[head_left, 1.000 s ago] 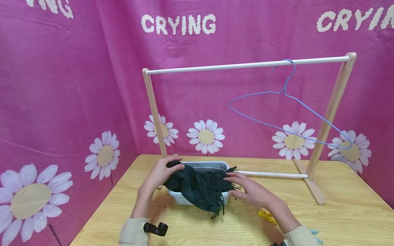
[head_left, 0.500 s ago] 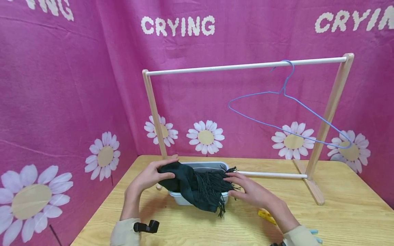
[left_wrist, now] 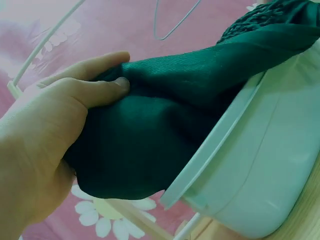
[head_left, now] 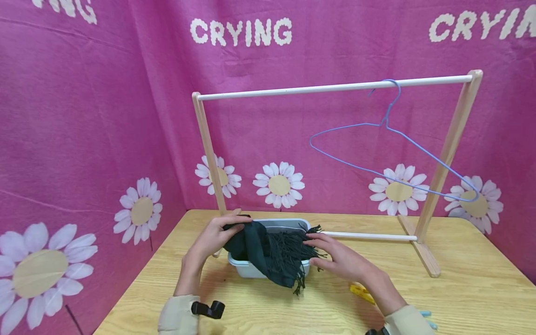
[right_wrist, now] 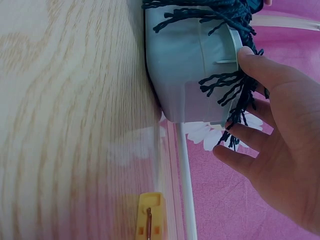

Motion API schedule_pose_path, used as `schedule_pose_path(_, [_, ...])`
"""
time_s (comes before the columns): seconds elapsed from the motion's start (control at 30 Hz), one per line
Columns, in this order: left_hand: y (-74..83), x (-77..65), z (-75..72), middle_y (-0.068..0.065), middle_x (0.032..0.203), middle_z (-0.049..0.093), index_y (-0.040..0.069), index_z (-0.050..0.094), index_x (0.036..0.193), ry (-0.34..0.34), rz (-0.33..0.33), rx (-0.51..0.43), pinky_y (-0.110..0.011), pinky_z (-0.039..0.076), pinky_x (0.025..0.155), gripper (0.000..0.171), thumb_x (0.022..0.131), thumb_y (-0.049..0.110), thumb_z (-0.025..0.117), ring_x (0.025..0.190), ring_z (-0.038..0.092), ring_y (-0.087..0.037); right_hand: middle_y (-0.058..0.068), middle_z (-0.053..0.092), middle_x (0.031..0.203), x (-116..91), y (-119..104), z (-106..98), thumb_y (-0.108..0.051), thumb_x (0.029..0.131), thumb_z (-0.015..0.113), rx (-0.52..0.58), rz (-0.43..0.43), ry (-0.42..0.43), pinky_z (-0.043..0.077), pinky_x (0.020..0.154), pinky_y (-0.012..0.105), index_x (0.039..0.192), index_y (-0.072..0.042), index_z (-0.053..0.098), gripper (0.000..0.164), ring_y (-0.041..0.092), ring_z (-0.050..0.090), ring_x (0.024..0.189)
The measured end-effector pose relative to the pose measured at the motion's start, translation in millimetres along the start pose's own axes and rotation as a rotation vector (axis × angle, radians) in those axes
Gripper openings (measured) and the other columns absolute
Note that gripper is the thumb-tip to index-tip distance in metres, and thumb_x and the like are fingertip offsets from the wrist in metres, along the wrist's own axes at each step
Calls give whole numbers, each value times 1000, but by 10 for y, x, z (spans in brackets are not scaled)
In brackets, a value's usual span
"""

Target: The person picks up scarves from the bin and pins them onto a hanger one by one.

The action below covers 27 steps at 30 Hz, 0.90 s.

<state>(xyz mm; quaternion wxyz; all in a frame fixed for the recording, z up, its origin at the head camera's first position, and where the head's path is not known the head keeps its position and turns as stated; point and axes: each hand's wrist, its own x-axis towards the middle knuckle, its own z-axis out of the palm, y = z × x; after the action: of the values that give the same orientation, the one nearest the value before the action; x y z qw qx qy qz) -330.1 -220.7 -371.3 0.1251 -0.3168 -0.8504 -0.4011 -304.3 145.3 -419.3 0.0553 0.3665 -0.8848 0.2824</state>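
Observation:
A dark green scarf with black-looking fringe lies bunched in and over a pale grey plastic tub. Part of it hangs over the tub's front rim. My left hand pinches the scarf's left end between thumb and fingers; in the left wrist view that cloth bulges out past the tub's edge. At the tub's right end is my right hand, fingers spread and loosely bent. In the right wrist view its thumb is at the rim, and fringe strands hang beside its fingers.
Behind the tub stands a wooden rack with a white top bar; a blue wire hanger hangs towards its right. A yellow clothespin lies under the right forearm, and a light blue item lies beside the right sleeve.
My left hand shifted left with the scarf's end, then back right and slightly up. The cloth there is folded differently, and the right hand has stayed in place.

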Motion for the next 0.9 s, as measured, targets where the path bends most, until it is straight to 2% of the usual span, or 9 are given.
schedule_pose_path(0.1, [18, 14, 24, -7, 124, 70, 16, 75, 115, 42, 40, 2, -52, 42, 109, 26, 93, 6, 67, 138, 48, -33, 9, 42, 154, 5, -2, 0, -39, 101, 56, -2, 2, 3, 40, 110, 53, 143, -14, 53, 49, 33, 42, 141])
schedule_pose_path(0.3, [20, 34, 57, -7, 123, 71, 17, 75, 114, 98, 16, -7, -54, 42, 109, 24, 92, 10, 69, 133, 53, -31, 8, 42, 154, 5, -1, -1, -40, 101, 56, -5, 6, 1, 41, 109, 53, 143, -14, 53, 49, 32, 43, 140])
schedule_pose_path(0.4, [23, 49, 68, -6, 121, 72, 17, 74, 116, 173, 29, -3, -46, 48, 105, 24, 93, 11, 69, 122, 62, -27, 9, 42, 154, 1, 3, -3, -39, 101, 56, -2, 5, 2, 41, 109, 52, 143, -13, 53, 49, 32, 44, 140])
schedule_pose_path(0.5, [33, 66, 70, -5, 114, 74, 15, 75, 114, 316, 77, 10, -27, 52, 98, 24, 92, 8, 70, 106, 68, -19, 9, 42, 154, 5, 5, -4, -38, 101, 57, -1, 0, 6, 40, 110, 53, 142, -13, 53, 49, 32, 44, 140])
schedule_pose_path(0.6, [53, 84, 60, -7, 108, 75, 13, 76, 110, 486, 125, 30, -12, 48, 94, 23, 90, 4, 71, 98, 68, -13, 10, 43, 154, 12, 4, -4, -36, 101, 58, 0, -6, 12, 40, 110, 53, 142, -12, 53, 48, 32, 44, 140])
schedule_pose_path(0.73, [134, 106, 10, -11, 106, 75, 10, 77, 107, 691, 129, 30, -9, 45, 94, 20, 90, 2, 71, 100, 67, -4, 9, 44, 153, 7, -2, -3, -37, 100, 59, 4, 12, 9, 39, 111, 53, 143, -11, 52, 51, 32, 44, 140])
schedule_pose_path(0.83, [256, 112, -54, -10, 109, 75, 10, 76, 109, 824, 81, -29, -11, 46, 95, 18, 93, 6, 68, 102, 64, 0, 7, 44, 153, -2, -9, -11, -39, 99, 59, 13, 41, 0, 39, 111, 53, 144, -13, 51, 53, 31, 43, 140])
schedule_pose_path(0.9, [349, 112, -96, -9, 111, 74, 11, 76, 110, 884, 41, -75, -12, 46, 95, 18, 94, 9, 67, 102, 63, 0, 7, 43, 153, -10, -12, -21, -41, 99, 59, 21, 66, -10, 39, 112, 53, 145, -16, 50, 54, 31, 43, 141])
